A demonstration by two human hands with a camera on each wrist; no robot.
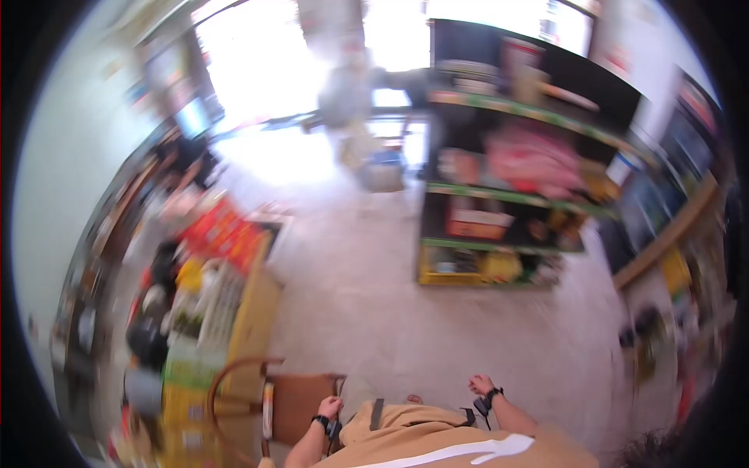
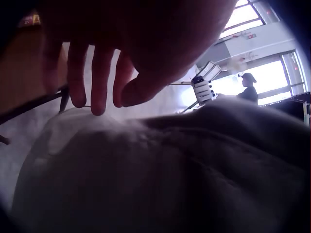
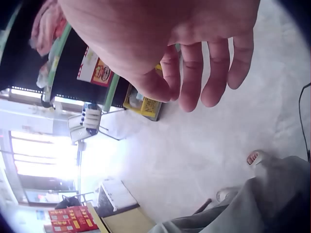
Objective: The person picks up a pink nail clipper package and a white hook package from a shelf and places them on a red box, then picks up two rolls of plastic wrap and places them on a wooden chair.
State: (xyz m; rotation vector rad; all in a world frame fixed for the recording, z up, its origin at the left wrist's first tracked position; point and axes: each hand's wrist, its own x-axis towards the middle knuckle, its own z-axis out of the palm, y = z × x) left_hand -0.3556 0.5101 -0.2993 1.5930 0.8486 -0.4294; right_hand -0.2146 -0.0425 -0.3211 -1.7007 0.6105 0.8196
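My left hand (image 1: 331,406) hangs low at my side, close by a wooden chair (image 1: 304,394) in the head view. Its fingers (image 2: 99,82) dangle loosely in the left wrist view, with grey trouser cloth (image 2: 107,170) just below them and nothing held. Out to the other side is my right hand (image 1: 481,384), near my hip. In the right wrist view its fingers (image 3: 191,77) hang relaxed over the pale floor (image 3: 194,141), holding nothing. Both wrists wear dark bands.
Ahead to the right stands a black shelf unit (image 1: 515,191) with green-edged shelves of goods. A yellow-sided table (image 1: 253,312) piled with crates and red packages runs along the left. A picture-like framed panel (image 1: 663,226) leans at the right. Another person (image 2: 249,90) is near a bright window.
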